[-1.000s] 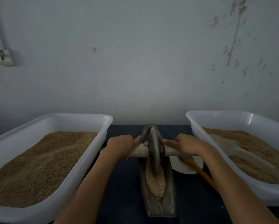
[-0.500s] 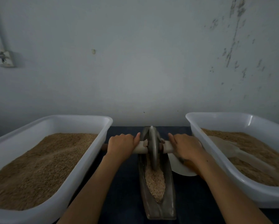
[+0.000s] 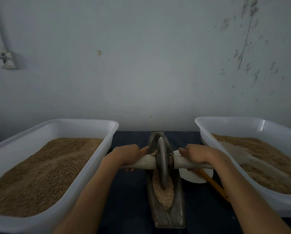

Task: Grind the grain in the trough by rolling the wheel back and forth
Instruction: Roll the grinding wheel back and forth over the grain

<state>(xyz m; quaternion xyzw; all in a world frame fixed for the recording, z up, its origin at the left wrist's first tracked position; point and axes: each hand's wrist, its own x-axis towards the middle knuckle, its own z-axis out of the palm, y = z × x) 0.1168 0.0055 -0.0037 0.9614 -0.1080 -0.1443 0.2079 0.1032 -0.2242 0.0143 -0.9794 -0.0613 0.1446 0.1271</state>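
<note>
The trough looks like dull grey metal, worn and matt, and the wheel is the same dark metal with a smooth rim. The handle looks like pale, smooth wood. The grain is coarse and dry. Both tubs are white plastic, slightly glossy. The tabletop has a dark matt cover. The wall is painted, with flaked spots.

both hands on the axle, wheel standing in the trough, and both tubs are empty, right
Not quite: the head view shows both tubs hold grain, the left tub and the right tub. The rest stands: left hand and right hand grip the axle, wheel in the trough.
</note>
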